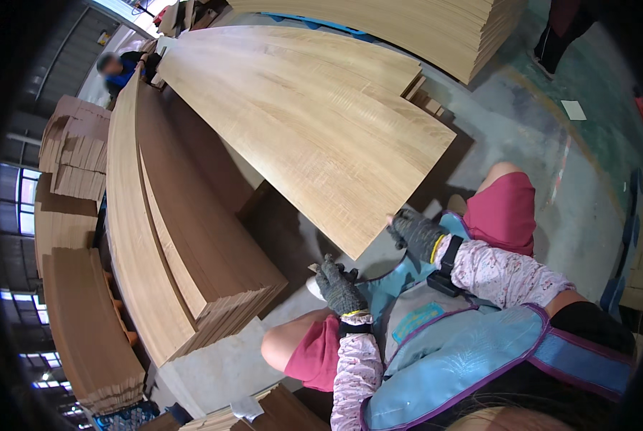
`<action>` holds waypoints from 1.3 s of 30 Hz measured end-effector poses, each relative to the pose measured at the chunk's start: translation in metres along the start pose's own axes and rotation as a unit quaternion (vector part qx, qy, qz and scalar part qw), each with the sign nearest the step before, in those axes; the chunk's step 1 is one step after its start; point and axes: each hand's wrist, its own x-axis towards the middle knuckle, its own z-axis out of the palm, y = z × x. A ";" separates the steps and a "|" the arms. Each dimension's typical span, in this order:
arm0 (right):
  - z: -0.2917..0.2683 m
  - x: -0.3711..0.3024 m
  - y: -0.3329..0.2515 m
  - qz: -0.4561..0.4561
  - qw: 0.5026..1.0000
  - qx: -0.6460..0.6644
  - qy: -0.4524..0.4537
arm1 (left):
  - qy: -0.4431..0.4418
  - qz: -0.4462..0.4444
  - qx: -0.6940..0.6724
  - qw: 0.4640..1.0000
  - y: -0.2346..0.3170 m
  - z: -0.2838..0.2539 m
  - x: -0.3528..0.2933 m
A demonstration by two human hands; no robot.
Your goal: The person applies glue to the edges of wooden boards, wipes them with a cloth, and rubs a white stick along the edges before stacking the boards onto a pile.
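Note:
A long wood-grain board (321, 118) stretches from the far upper left to just before me. My right hand (416, 233), in a dark grey knitted glove, is at its near edge, fingers curled with the tips touching the edge. My left hand (341, 287), gloved alike, hovers below the near left corner of the board. Its fingers are half bent and apart, and nothing shows in them. At the far end, another person (124, 70) stands with a hand on the upper end of the neighbouring stack.
Left of me rises a tall stack of long boards (170, 237). More brown panels (84, 323) are piled beyond it. A thick board stack (408, 25) lies at the top. A paper sheet (573, 110) lies on the floor near another person's leg (555, 36).

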 end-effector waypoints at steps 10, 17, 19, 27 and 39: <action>-0.003 -0.001 -0.014 0.032 0.993 0.107 0.035 | -0.077 0.129 0.293 0.944 -0.018 -0.019 0.007; 0.004 0.000 -0.009 0.019 0.998 0.057 0.016 | -0.031 -0.111 -0.008 0.993 0.001 0.002 0.003; 0.001 0.001 -0.003 0.002 0.999 0.041 -0.008 | -0.046 -0.055 0.026 0.997 -0.002 0.005 -0.001; 0.026 -0.016 -0.003 -0.043 0.985 -0.151 -0.078 | -0.063 0.302 0.404 0.861 -0.036 -0.013 0.024; -0.015 0.002 0.006 -0.097 0.955 -0.241 -0.141 | -0.041 0.084 0.194 0.976 -0.023 0.013 0.026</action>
